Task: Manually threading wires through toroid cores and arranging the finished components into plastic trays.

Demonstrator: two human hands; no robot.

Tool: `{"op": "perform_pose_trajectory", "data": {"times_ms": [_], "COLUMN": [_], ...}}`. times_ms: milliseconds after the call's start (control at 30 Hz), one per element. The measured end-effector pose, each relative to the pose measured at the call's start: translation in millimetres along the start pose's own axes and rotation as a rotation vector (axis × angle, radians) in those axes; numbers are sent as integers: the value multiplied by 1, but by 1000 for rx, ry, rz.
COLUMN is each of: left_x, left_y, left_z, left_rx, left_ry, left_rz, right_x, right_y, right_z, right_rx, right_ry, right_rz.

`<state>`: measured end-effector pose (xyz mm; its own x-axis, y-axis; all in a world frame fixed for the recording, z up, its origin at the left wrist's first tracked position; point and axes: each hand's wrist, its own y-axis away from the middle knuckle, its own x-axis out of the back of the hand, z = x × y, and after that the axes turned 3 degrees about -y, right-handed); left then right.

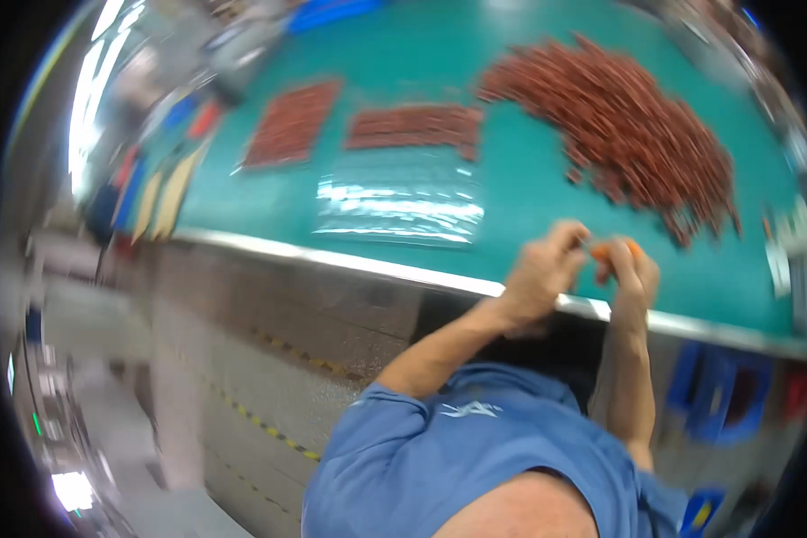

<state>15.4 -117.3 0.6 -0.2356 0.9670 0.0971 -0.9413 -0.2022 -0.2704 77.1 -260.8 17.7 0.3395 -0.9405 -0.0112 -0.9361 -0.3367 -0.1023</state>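
At the front edge of the green table (529,193) my two hands are close together. My left hand (540,273) is closed in a pinch, and whatever is between its fingertips is too small and blurred to name. My right hand (635,273) is wrapped round a small orange thing (611,250), mostly hidden by the fingers. Beyond the hands lies a large heap of thin reddish-brown sticks (614,121). To the left, similar short pieces lie in a neat block (414,125), with a shiny clear plastic sheet or tray (399,202) in front of it.
Another block of reddish-brown pieces (293,124) sits farther left. Blue, red and cream strips (166,193) stand at the table's left end. A blue object (332,13) is at the far edge. Blue plastic stools or crates (719,390) are below the table at right.
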Motion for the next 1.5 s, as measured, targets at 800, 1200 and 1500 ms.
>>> {"op": "perform_pose_trajectory", "data": {"times_ms": [800,1200,1500], "left_x": [28,10,7], "left_y": [12,20,31], "left_z": [11,18,24], "left_rx": [69,48,70], "left_ry": [139,207,323], "left_rz": [-249,-117,-145], "right_x": [-14,-8,-18], "right_y": [1,14,23], "right_z": [40,44,33], "right_rx": [-55,271,227], "right_ry": [-408,63,-258], "right_rz": [-180,81,28]}}
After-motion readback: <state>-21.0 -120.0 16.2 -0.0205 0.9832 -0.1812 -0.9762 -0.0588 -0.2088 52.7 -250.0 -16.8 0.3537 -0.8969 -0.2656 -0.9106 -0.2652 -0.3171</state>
